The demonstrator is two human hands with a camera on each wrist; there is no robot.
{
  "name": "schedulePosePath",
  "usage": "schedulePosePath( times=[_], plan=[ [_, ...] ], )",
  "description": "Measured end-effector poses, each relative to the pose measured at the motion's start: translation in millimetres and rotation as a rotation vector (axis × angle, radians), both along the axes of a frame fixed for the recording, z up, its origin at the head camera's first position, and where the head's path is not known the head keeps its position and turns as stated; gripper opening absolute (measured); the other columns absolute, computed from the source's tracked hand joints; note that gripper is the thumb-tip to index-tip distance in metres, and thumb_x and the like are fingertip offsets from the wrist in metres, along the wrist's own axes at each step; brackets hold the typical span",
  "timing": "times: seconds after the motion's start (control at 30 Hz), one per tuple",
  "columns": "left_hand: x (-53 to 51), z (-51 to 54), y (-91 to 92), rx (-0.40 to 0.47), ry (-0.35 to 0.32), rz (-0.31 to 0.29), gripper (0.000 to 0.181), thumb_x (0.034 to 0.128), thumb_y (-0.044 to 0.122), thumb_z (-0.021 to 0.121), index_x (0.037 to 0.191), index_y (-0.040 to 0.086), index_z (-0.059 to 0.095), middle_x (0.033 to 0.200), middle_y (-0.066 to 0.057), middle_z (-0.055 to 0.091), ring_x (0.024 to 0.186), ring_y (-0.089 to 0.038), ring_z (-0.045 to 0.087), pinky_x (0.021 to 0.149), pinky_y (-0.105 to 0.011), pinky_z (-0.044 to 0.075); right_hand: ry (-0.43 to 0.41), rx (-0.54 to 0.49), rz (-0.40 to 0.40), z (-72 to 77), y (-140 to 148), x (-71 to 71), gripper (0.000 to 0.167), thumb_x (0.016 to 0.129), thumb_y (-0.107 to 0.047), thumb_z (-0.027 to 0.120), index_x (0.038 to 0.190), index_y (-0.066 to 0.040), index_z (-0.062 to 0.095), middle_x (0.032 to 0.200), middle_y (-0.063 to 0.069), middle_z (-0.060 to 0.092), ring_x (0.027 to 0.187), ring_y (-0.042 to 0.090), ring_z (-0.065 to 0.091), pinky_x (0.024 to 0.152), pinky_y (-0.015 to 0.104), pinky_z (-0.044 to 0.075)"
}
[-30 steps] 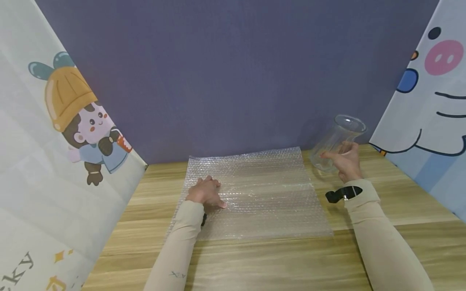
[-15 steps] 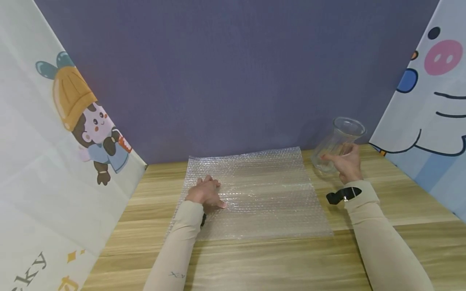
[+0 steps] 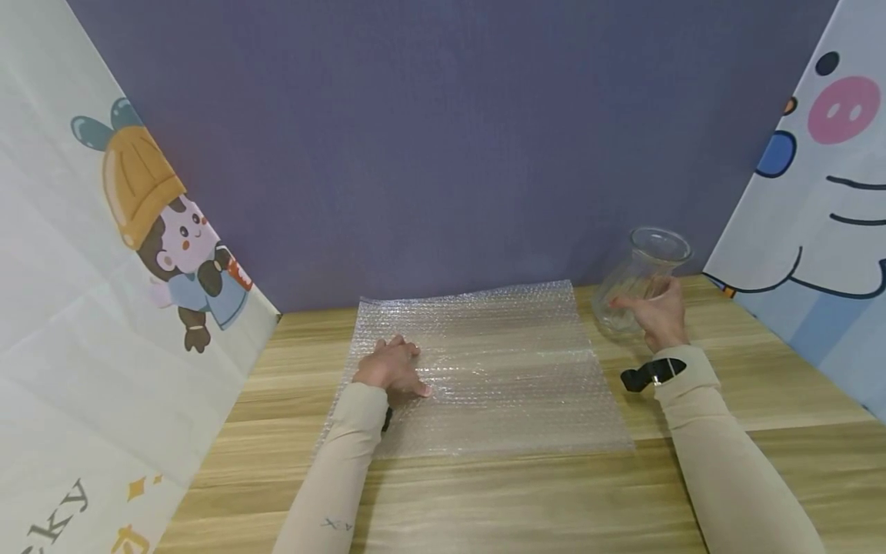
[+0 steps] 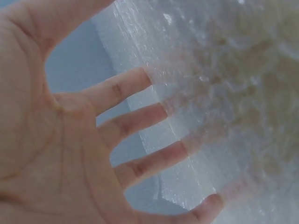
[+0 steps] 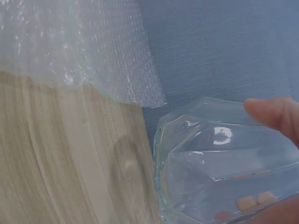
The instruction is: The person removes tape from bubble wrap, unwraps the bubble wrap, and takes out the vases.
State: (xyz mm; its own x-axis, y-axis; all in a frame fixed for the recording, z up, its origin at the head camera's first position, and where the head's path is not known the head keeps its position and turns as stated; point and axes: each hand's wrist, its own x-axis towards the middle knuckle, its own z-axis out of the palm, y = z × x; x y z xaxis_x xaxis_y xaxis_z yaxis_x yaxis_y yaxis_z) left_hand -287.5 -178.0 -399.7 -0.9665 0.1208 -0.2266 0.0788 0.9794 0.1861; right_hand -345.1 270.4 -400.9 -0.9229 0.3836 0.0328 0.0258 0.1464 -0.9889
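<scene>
A clear glass vase with a flared rim leans to the right near the back of the wooden table. My right hand grips its side, fingers curled round the glass. In the right wrist view the vase shows its faceted base, with the thumb on one side and fingertips seen through the glass. Whether the base touches the table I cannot tell. A sheet of bubble wrap lies flat, left of the vase. On its left part rests my left hand, whose spread, straight fingers touch the wrap in the left wrist view.
The wooden table runs in front of the bubble wrap and on both sides. A purple-grey wall stands right behind it. Printed white panels with cartoon figures flank the left and the right.
The vase's rim has dipped slightly down and left, and the right hand has shifted only a little with it. My left hand and the bubble wrap stay where they were.
</scene>
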Motion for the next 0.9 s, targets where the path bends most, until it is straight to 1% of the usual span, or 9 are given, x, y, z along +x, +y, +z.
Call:
schedulePosePath(
  times=[0.07, 0.17, 0.3, 0.4, 0.5, 0.63, 0.73, 0.9],
  plan=[
    [0.1, 0.2, 1.2, -0.012, 0.008, -0.009, 0.088, 0.0725, 0.053, 0.087, 0.148, 0.02, 0.055, 0.163, -0.013, 0.039, 0.151, -0.051, 0.027, 0.112, -0.072, 0.035, 0.001, -0.006, 0.007, -1.2, 0.8, -0.3, 0.108, 0.081, -0.009, 0.084, 0.161, -0.011, 0.011, 0.17, 0.011, 0.015, 0.154, 0.026, 0.02, 0.126, 0.041, 0.028],
    [0.4, 0.8, 3.0, -0.031, 0.027, -0.024, 0.086, 0.0723, 0.053, 0.087, 0.146, 0.019, 0.057, 0.159, -0.015, 0.044, 0.147, -0.049, 0.036, 0.112, -0.067, 0.039, 0.006, -0.01, 0.004, -3.1, 2.1, -1.2, 0.107, 0.081, -0.008, 0.084, 0.16, -0.011, 0.013, 0.171, 0.011, 0.014, 0.156, 0.027, 0.018, 0.128, 0.041, 0.026],
    [0.5, 1.3, 4.3, -0.048, 0.045, -0.027, 0.085, 0.0711, 0.052, 0.087, 0.144, 0.019, 0.059, 0.153, -0.016, 0.051, 0.141, -0.045, 0.046, 0.109, -0.063, 0.045, 0.016, -0.014, -0.008, -4.7, 1.2, -2.4, 0.104, 0.079, -0.006, 0.084, 0.159, -0.01, 0.017, 0.167, 0.012, 0.02, 0.152, 0.027, 0.024, 0.126, 0.04, 0.029],
    [0.6, 1.4, 4.8, -0.053, 0.049, -0.025, 0.085, 0.0703, 0.052, 0.088, 0.143, 0.018, 0.06, 0.15, -0.016, 0.054, 0.138, -0.043, 0.05, 0.108, -0.061, 0.047, 0.016, -0.017, -0.007, -4.7, 0.1, -2.6, 0.105, 0.079, -0.005, 0.084, 0.159, -0.011, 0.016, 0.167, 0.013, 0.021, 0.151, 0.027, 0.026, 0.126, 0.04, 0.03],
    [0.1, 1.0, 4.8, -0.056, 0.056, -0.03, 0.086, 0.0699, 0.053, 0.088, 0.143, 0.018, 0.06, 0.149, -0.016, 0.056, 0.136, -0.043, 0.052, 0.107, -0.059, 0.048, 0.01, -0.008, -0.002, -4.1, -0.4, -2.4, 0.106, 0.08, -0.006, 0.084, 0.16, -0.01, 0.015, 0.167, 0.014, 0.02, 0.152, 0.028, 0.025, 0.126, 0.04, 0.03],
    [-0.7, 0.4, 4.5, -0.046, 0.053, -0.02, 0.086, 0.0708, 0.054, 0.088, 0.144, 0.019, 0.059, 0.149, -0.014, 0.057, 0.138, -0.042, 0.051, 0.109, -0.056, 0.048, 0.011, -0.007, 0.007, -3.2, -1.0, -1.7, 0.107, 0.08, -0.007, 0.084, 0.16, -0.01, 0.013, 0.169, 0.014, 0.017, 0.153, 0.028, 0.023, 0.127, 0.041, 0.028],
    [-0.3, 0.2, 4.5, -0.032, 0.043, -0.005, 0.087, 0.0716, 0.053, 0.088, 0.146, 0.02, 0.058, 0.15, -0.012, 0.057, 0.141, -0.043, 0.048, 0.113, -0.056, 0.045, 0.013, -0.015, 0.013, -2.8, -1.0, -1.5, 0.107, 0.081, -0.007, 0.084, 0.161, -0.011, 0.012, 0.169, 0.013, 0.015, 0.155, 0.028, 0.02, 0.127, 0.04, 0.026],
    [0.4, -0.5, 4.3, -0.022, 0.035, -0.002, 0.087, 0.0721, 0.053, 0.088, 0.146, 0.019, 0.057, 0.151, -0.013, 0.056, 0.142, -0.043, 0.046, 0.114, -0.057, 0.043, 0.014, -0.016, 0.004, -2.9, -0.6, -2.0, 0.107, 0.08, -0.006, 0.084, 0.16, -0.01, 0.013, 0.169, 0.013, 0.016, 0.154, 0.027, 0.022, 0.127, 0.04, 0.028]
  ],
)
